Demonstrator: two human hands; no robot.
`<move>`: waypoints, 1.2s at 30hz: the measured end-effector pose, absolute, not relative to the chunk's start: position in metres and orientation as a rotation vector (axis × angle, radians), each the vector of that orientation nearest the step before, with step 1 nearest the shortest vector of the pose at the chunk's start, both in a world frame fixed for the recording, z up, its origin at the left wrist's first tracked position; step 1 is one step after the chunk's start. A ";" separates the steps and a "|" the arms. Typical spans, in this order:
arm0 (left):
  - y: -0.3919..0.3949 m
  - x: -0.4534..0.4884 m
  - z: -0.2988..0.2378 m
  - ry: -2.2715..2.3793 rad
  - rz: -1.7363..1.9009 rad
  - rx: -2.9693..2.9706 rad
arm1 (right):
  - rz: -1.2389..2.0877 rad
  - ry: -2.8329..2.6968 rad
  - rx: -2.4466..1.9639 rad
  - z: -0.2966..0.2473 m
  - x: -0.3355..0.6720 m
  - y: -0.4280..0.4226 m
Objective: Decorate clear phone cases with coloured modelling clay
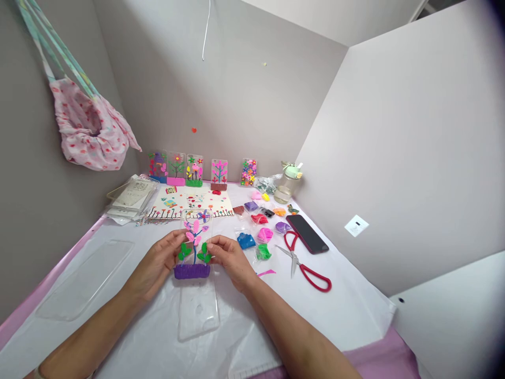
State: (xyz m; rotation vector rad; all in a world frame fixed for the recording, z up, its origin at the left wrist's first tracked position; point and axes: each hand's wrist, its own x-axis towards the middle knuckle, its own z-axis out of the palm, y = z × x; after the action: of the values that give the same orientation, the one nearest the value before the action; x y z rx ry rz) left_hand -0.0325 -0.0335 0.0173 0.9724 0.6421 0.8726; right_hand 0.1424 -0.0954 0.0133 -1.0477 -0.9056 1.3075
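Observation:
A clear phone case [195, 243] decorated with clay shows a pink flower, green leaves, a blue stem and a purple base. It is held upright over the white table cover. My left hand [160, 259] pinches its left edge and my right hand [229, 258] pinches its right edge. Another empty clear case [198, 311] lies flat on the table just below my hands.
Small bags of coloured clay [260, 223], red-handled scissors [305, 266] and a dark phone [307, 233] lie to the right. Finished decorated cases [195, 171] stand along the back wall beside a jar [287, 184]. A clear tray [84, 279] lies left; a pink cloth bag [89, 129] hangs on the wall.

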 end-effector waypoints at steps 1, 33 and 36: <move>-0.032 -0.033 0.016 0.630 0.893 0.949 | 1.305 -0.901 -1.050 0.013 0.143 -0.095; -0.024 -0.038 0.009 0.647 0.938 0.672 | 0.805 -0.940 -1.543 0.080 0.292 -0.014; -0.023 -0.038 0.007 0.669 0.935 0.663 | 0.703 -0.878 -1.626 0.076 0.334 0.034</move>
State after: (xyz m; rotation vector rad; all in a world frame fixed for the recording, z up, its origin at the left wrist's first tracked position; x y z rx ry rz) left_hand -0.0384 -0.0227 0.0070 0.6634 0.6695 0.9353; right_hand 0.3338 0.0343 0.0761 -1.6258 -0.8782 0.7032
